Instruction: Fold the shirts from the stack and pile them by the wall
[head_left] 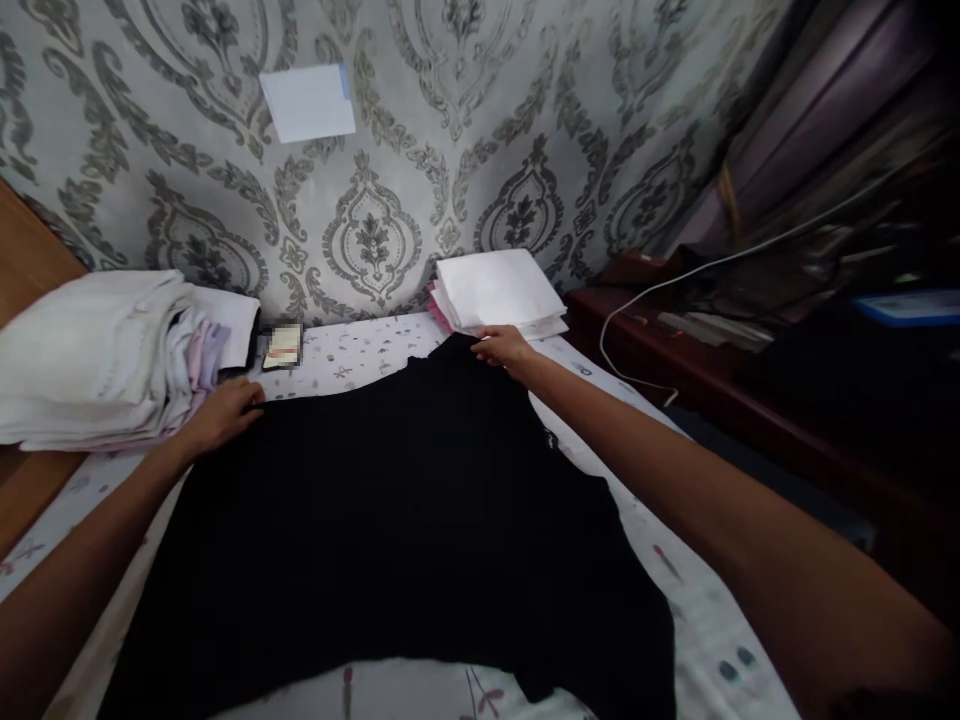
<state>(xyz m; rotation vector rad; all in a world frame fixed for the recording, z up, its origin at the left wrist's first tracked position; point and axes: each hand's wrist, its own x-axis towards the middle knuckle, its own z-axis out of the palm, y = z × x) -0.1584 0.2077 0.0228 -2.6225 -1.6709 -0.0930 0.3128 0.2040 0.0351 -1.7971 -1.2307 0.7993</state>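
Observation:
A black T-shirt lies spread sideways over a patterned bed sheet. Its far left corner is pinched by my left hand, beside a stack of folded clothes. My right hand grips the far right corner, which looks like a sleeve, just in front of a pile of white folded items. A small whitish mark, perhaps a label, shows at the shirt's right edge. Part of the near edge runs out of view at the bottom.
Folded white and pastel clothes are stacked at the left by a wooden board. A small blurred card lies near the patterned wall, which bears a white paper. A white cable crosses a dark red table at right.

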